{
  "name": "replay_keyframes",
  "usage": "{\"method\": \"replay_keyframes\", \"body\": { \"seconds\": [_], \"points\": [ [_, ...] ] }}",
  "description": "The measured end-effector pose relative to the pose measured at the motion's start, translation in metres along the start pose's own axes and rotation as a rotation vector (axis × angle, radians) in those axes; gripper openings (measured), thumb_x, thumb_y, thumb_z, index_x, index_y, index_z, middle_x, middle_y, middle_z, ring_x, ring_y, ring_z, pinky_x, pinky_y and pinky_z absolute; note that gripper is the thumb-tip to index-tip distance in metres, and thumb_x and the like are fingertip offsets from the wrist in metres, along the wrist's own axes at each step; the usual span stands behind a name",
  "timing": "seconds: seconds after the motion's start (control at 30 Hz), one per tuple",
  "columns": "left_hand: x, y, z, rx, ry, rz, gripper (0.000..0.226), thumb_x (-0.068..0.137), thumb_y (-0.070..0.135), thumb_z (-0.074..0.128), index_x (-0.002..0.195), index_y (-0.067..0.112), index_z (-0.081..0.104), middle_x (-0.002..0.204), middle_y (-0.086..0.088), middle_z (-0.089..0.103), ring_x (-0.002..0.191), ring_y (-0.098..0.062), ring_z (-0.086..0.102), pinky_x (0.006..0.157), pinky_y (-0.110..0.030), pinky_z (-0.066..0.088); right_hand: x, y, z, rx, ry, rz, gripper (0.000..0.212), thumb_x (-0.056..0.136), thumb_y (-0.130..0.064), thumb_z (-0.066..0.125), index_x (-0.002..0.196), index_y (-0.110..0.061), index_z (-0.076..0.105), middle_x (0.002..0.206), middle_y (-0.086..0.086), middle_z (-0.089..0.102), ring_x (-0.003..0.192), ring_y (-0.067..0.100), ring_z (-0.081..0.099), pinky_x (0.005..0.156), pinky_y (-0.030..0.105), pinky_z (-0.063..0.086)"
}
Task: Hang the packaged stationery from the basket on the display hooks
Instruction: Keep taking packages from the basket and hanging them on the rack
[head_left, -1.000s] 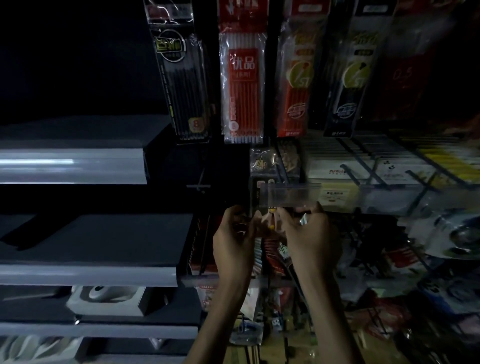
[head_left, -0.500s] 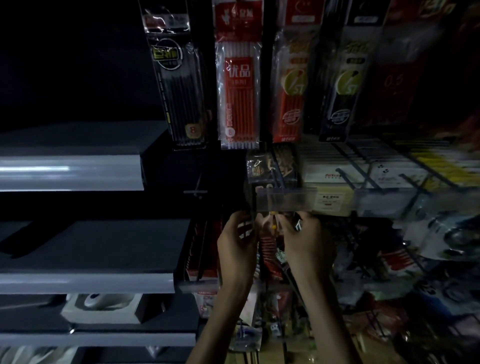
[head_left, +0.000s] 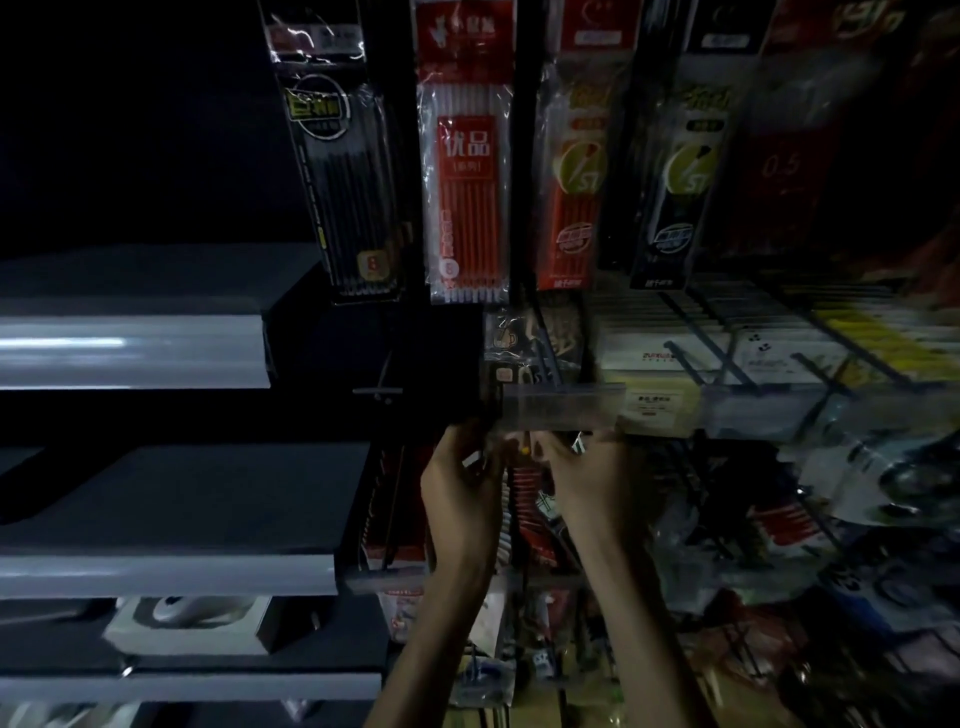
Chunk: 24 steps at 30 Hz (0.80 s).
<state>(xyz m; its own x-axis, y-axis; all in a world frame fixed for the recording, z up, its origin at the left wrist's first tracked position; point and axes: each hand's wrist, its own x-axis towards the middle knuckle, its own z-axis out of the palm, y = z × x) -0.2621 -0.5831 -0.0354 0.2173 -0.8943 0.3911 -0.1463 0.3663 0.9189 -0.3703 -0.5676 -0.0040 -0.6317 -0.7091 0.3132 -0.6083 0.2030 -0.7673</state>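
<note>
The left hand (head_left: 460, 499) and the right hand (head_left: 587, 483) are close together, just under a clear rail (head_left: 561, 410). Their fingers pinch a small pack (head_left: 522, 457) between them. It is too dark to tell more.

Small clear stationery packet (head_left: 519, 451), yellow spot visible, raised just under clear price rail, details too dark
</note>
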Motion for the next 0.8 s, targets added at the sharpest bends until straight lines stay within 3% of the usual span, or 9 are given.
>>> {"method": "replay_keyframes", "body": {
  "seconds": [0.17, 0.33, 0.47, 0.57, 0.7, 0.8],
  "points": [
    [-0.004, 0.001, 0.001, -0.019, 0.008, 0.007, 0.019, 0.100, 0.016, 0.073, 0.117, 0.025, 0.071, 0.109, 0.010, 0.076, 0.104, -0.008, 0.073, 0.090, -0.030, 0.062, 0.000, 0.001, 0.000, 0.053, -0.033, 0.015, 0.050, 0.079, -0.073, 0.064, 0.105, -0.030, 0.065, 0.093, 0.001, 0.072, 0.086, 0.026, 0.071, 0.074, 0.045, 0.059],
    [-0.015, 0.007, 0.001, -0.009, 0.083, 0.001, 0.016, 0.101, 0.025, 0.073, 0.115, 0.032, 0.070, 0.107, 0.016, 0.075, 0.103, -0.004, 0.072, 0.088, -0.033, 0.062, -0.002, 0.010, -0.006, 0.057, -0.034, -0.024, 0.048, 0.084, -0.072, 0.066, 0.096, -0.026, 0.070, 0.075, 0.000, 0.068, 0.065, 0.018, 0.060, 0.058, 0.031, 0.045],
    [-0.019, 0.006, 0.000, -0.020, 0.085, -0.035, 0.018, 0.098, 0.025, 0.077, 0.115, 0.030, 0.071, 0.108, 0.013, 0.075, 0.105, -0.007, 0.072, 0.089, -0.041, 0.062, -0.004, 0.010, -0.009, -0.003, -0.033, -0.033, 0.048, 0.086, -0.070, 0.064, 0.105, -0.027, 0.071, 0.085, -0.001, 0.071, 0.078, 0.023, 0.068, 0.066, 0.034, 0.052],
    [-0.019, 0.006, 0.000, 0.006, 0.070, -0.042, 0.020, 0.097, 0.030, 0.078, 0.116, 0.034, 0.070, 0.110, 0.014, 0.074, 0.106, -0.007, 0.072, 0.088, -0.041, 0.062, -0.003, 0.008, -0.009, -0.007, -0.037, -0.040, 0.046, 0.089, -0.068, 0.062, 0.108, -0.028, 0.071, 0.086, 0.002, 0.072, 0.079, 0.025, 0.070, 0.064, 0.031, 0.047],
    [-0.020, 0.008, -0.001, 0.056, 0.069, -0.035, 0.023, 0.097, 0.032, 0.077, 0.118, 0.034, 0.068, 0.112, 0.016, 0.073, 0.107, -0.005, 0.070, 0.089, -0.038, 0.062, -0.008, 0.011, -0.016, 0.025, -0.006, -0.041, 0.044, 0.087, -0.071, 0.064, 0.105, -0.032, 0.071, 0.092, -0.005, 0.074, 0.084, 0.020, 0.070, 0.067, 0.035, 0.055],
    [-0.022, 0.009, -0.004, 0.092, 0.068, -0.034, 0.025, 0.097, 0.032, 0.078, 0.119, 0.032, 0.068, 0.112, 0.016, 0.072, 0.106, -0.005, 0.070, 0.088, -0.033, 0.062, -0.014, 0.016, -0.025, 0.072, 0.037, -0.017, 0.042, 0.089, -0.068, 0.064, 0.110, -0.032, 0.072, 0.099, -0.007, 0.075, 0.089, 0.018, 0.069, 0.067, 0.032, 0.050]
  ]
}}
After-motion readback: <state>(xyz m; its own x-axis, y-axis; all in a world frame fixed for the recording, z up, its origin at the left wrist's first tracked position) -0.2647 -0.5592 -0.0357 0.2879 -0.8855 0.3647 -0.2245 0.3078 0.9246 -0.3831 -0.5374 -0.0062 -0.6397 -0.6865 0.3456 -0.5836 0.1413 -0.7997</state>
